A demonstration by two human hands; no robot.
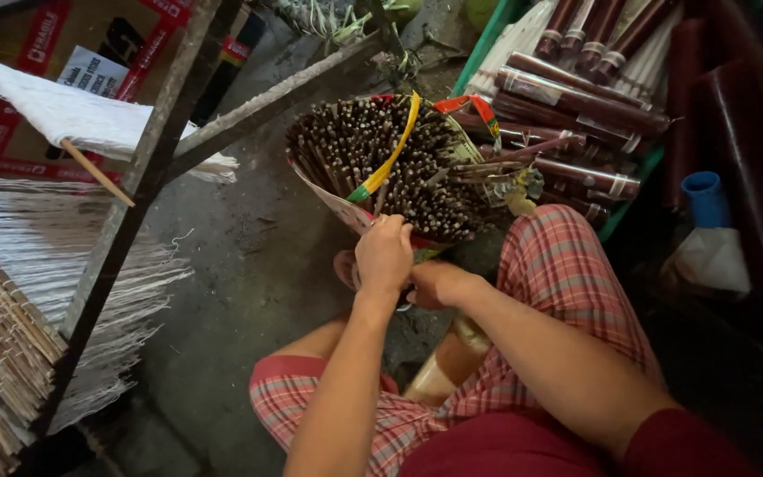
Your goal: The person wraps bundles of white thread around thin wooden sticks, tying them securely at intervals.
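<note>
The left hand pinches a thin stick at the near edge of the stick bundle on the floor, the right hand bracing its wrapper; sticks look light, stiff, brittle.

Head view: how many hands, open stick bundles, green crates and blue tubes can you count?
hands, left hand and right hand: 2
stick bundle: 1
green crate: 1
blue tube: 1
Total: 5

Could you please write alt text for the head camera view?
Both hands, left hand and right hand, grip a big bundle of thin sticks tied with a yellow strap. Wrapped dark red rolls lie beside it.
</note>
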